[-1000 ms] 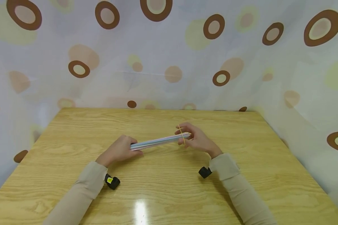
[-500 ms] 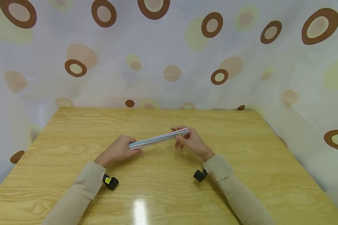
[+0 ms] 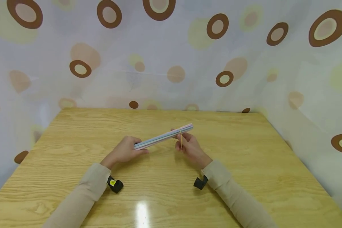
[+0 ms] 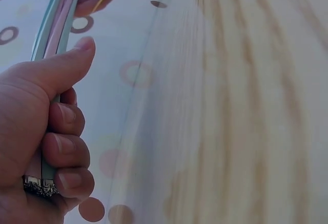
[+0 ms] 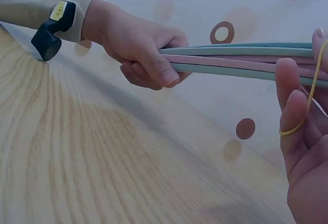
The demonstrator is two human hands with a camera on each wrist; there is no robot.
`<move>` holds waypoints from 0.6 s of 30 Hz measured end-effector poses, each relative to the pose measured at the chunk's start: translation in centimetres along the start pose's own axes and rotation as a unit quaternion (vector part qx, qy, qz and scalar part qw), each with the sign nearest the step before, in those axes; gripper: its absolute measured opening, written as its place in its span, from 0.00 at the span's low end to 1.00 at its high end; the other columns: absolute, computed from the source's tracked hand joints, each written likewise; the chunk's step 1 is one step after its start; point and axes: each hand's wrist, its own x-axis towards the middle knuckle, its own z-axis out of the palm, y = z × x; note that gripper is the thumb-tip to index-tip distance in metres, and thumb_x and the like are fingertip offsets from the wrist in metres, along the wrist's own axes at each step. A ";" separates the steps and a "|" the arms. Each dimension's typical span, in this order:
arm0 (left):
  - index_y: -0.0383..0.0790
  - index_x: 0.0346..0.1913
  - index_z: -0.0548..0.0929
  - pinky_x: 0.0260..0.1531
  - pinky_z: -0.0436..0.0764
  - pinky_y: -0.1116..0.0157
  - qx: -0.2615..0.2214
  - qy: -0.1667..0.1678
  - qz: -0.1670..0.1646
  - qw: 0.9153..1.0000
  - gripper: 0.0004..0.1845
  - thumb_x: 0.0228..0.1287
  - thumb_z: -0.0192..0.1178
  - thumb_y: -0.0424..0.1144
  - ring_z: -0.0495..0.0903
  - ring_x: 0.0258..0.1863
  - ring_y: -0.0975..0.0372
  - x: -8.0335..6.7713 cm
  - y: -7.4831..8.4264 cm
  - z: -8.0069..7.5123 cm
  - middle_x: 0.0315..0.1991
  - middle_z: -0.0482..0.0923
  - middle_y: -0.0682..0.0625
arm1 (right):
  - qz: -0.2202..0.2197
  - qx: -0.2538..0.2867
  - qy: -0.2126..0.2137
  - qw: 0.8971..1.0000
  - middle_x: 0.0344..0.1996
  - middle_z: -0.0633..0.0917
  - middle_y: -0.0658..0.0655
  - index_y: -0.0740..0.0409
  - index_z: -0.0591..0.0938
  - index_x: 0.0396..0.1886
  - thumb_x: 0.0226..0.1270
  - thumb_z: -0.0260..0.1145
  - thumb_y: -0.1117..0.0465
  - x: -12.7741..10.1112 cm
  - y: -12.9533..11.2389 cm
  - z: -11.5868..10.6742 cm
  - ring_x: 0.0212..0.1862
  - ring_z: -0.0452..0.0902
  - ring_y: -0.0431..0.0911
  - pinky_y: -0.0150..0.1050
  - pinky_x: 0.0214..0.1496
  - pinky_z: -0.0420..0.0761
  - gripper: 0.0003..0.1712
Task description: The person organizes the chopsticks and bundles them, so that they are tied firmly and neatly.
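Worktop [image 3: 245, 190]: pale wood grain with a glossy finish; we note a light glare at the near edge.
Wrist cameras [image 3: 115, 185]: small black units under both beige sleeves, just above the wood.
Left hand [image 3: 124, 151]: our fingers curl round the near end of the bundle, thumb pressed along its top; firm grip.
Bundle of straws [image 3: 162, 137]: long, thin pastel tubes in blue-green and pink, smooth and matte, held clear of the worktop between both hands, far end tilted up to the right.
Right hand [image 3: 188, 146]: fingers half curled beside the far end, the band looped over them; palm partly spread.
Rubber band [image 3: 180, 139]: thin, yellow and stretchy, round the bundle near its far end.
Step in hand: we judge it is banding; best to keep the left grip tight so the tubes stay aligned, and ease the loop off without letting it snap.
Backdrop [image 3: 171, 57]: pale curtain with brown rings, beyond the far edge.
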 end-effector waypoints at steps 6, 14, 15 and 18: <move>0.40 0.23 0.79 0.15 0.60 0.72 -0.001 0.006 -0.010 1.000 0.15 0.55 0.71 0.46 0.61 0.15 0.68 0.0 0.3 0.4 0.15 0.66 0.57 | 0.038 -0.001 0.075 0.996 0.36 0.87 0.44 0.52 0.81 0.42 0.75 0.53 0.52 -0.1 0.3 1.1 0.22 0.72 0.34 0.25 0.26 0.68 0.13; 0.39 0.23 0.78 0.17 0.61 0.71 -0.009 0.030 -0.055 0.998 0.18 0.56 0.70 0.50 0.61 0.15 0.67 0.0 0.5 0.4 0.16 0.63 0.56 | 0.053 -0.003 0.089 0.995 0.30 0.84 0.48 0.66 0.75 0.45 0.79 0.46 0.61 -0.1 -0.1 1.6 0.26 0.75 0.35 0.26 0.31 0.75 0.14; 0.39 0.23 0.78 0.17 0.61 0.71 -0.008 0.034 -0.059 0.998 0.19 0.56 0.70 0.50 0.61 0.15 0.66 0.0 0.4 0.3 0.15 0.63 0.56 | 0.052 -0.012 0.080 0.995 0.30 0.83 0.48 0.67 0.75 0.45 0.79 0.45 0.61 -0.1 -0.1 1.6 0.27 0.75 0.36 0.27 0.33 0.76 0.14; 0.40 0.22 0.78 0.17 0.61 0.71 0.003 0.042 -0.074 0.996 0.18 0.56 0.70 0.50 0.61 0.15 0.66 -0.1 0.2 0.2 0.15 0.63 0.56 | 0.041 -0.069 0.054 0.995 0.29 0.80 0.48 0.72 0.72 0.44 0.80 0.42 0.62 -0.1 0.1 2.0 0.29 0.76 0.37 0.28 0.36 0.76 0.17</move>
